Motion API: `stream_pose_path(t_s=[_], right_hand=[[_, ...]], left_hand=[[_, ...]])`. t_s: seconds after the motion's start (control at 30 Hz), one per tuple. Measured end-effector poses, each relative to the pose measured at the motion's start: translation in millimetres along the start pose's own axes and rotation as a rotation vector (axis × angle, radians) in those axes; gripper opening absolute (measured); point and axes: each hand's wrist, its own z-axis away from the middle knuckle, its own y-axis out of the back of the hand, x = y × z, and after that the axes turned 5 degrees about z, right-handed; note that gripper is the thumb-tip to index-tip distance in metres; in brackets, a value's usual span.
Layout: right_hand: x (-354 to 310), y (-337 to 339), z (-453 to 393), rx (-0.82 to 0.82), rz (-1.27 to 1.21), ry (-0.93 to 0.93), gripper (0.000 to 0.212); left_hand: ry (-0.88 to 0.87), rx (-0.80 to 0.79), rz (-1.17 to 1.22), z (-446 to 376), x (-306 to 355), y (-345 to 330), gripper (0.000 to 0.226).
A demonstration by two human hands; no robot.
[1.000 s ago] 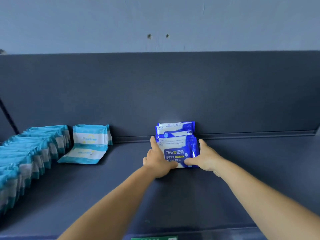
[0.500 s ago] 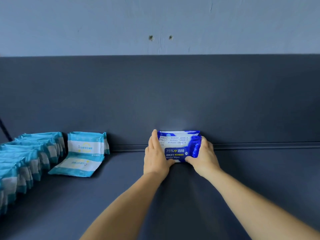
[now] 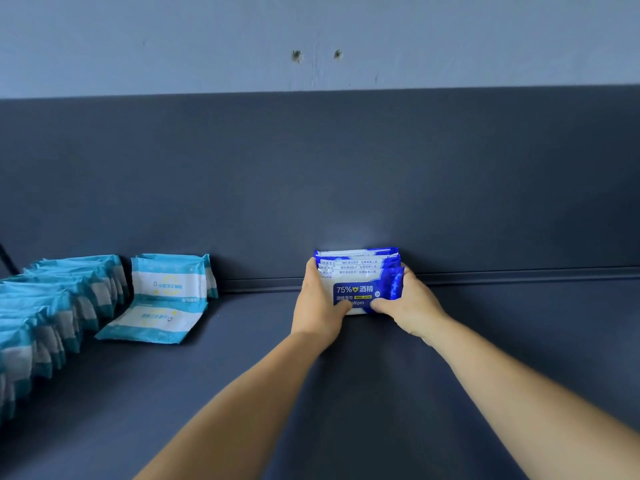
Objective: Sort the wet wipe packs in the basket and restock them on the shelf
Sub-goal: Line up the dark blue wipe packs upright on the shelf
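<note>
A small stack of dark blue alcohol wipe packs (image 3: pixel 360 275) stands upright on the dark shelf (image 3: pixel 242 375), against its back panel. My left hand (image 3: pixel 317 306) grips the stack's left side, thumb across the lower front. My right hand (image 3: pixel 407 306) grips its right side, thumb on the lower front too. The front pack reads "75%". The basket is out of view.
A long row of teal and white wipe packs (image 3: pixel 48 306) runs along the shelf's left side. Beside it one teal pack stands (image 3: pixel 169 280) and another lies flat (image 3: pixel 152 322). Dark shelf surface stretches right of my hands. A grey-blue wall (image 3: pixel 311 39) rises above.
Both hands have pushed the blue packs back from mid-shelf until they stand against the back panel. The packs are now squared together more tightly.
</note>
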Motion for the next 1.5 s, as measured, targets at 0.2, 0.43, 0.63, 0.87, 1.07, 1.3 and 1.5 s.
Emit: stream_pose_path(t_s=[0.2, 0.43, 0.63, 0.87, 1.07, 1.3, 1.5], right_hand=[[4, 0, 3, 0.038, 0.021, -0.005, 0.069], [6, -1, 5, 0.035, 0.111, -0.004, 0.067], [7, 0, 5, 0.029, 0.126, -0.025, 0.07], [3, 2, 15, 0.009, 0.182, -0.057, 0.086], [-1, 10, 38, -0.042, 0.472, 0.007, 0.061], [-10, 25, 93, -0.063, 0.724, -0.021, 0.087], [-12, 41, 174, 0.034, 0.67, -0.094, 0.081]], left_hand=[[0.029, 0.0, 0.016, 3, -3, 0, 0.071], [0.061, -0.013, -0.087, 3, -9, 6, 0.066], [0.094, -0.029, -0.137, 6, -7, 7, 0.079], [0.108, -0.015, -0.238, 13, -3, 13, 0.071], [0.094, -0.116, -0.65, 34, 9, 20, 0.061], [0.008, -0.25, -0.909, 67, 22, 34, 0.061], [-0.168, -0.372, -0.82, 122, 50, 43, 0.06]])
